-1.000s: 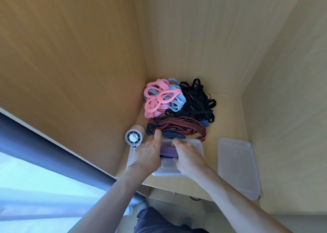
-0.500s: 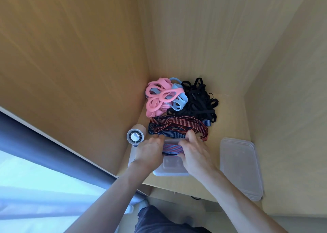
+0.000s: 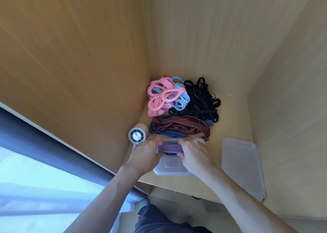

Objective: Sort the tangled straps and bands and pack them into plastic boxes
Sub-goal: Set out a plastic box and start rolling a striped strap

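Grip of left hand (image 3: 148,151) and right hand (image 3: 192,153), palms down, curls round striped band (image 3: 169,148) over plastic box (image 3: 172,169).

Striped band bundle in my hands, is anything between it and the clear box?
Nothing visible. The left hand and right hand hold the striped band bundle over the open clear plastic box; a lid lies apart on the right.

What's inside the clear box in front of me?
A folded striped bundle at the far end of the clear box, gripped by left hand and right hand. Near floor looks bare; anything beneath bundle and hands is hidden.
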### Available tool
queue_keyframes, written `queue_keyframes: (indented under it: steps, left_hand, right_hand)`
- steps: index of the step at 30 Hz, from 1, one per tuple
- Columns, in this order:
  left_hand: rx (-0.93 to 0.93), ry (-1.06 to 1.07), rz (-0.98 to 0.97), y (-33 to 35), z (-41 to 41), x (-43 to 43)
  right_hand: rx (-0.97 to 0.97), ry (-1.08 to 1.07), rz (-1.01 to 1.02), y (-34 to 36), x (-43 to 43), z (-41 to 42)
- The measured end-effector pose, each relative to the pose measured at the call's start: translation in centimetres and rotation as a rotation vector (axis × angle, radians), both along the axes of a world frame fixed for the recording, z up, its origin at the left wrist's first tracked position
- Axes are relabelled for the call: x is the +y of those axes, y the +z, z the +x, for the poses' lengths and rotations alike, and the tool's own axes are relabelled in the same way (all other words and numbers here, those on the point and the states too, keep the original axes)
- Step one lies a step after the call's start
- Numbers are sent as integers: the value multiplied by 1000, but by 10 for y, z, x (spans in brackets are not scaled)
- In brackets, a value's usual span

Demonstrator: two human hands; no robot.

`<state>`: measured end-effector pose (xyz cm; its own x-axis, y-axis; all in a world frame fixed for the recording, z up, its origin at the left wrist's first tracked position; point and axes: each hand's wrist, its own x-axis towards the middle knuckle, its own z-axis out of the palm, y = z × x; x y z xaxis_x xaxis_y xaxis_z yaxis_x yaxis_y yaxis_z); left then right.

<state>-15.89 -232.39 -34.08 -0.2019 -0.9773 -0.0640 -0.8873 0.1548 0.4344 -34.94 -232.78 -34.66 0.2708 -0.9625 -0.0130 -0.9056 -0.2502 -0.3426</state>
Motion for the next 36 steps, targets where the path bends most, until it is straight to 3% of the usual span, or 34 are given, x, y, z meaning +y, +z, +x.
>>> queue_keyframes:
  steps: [9,14,18,36]
  left_hand:
    - [-119,57,-2,2,-3,-11]
    - [-108,33,-3,-1,-2,-14]
    - [-156,42,3,2,-3,-19]
    - [-164,-71,133,11,-13,-26]
  right_hand:
    - [-200,-78,1,0,9,-8]
    - [-19,-53,6,2,-6,-13]
    - [112,16,-114,3,-19,-18]
    - [6,41,-1,-5,-24,-21]
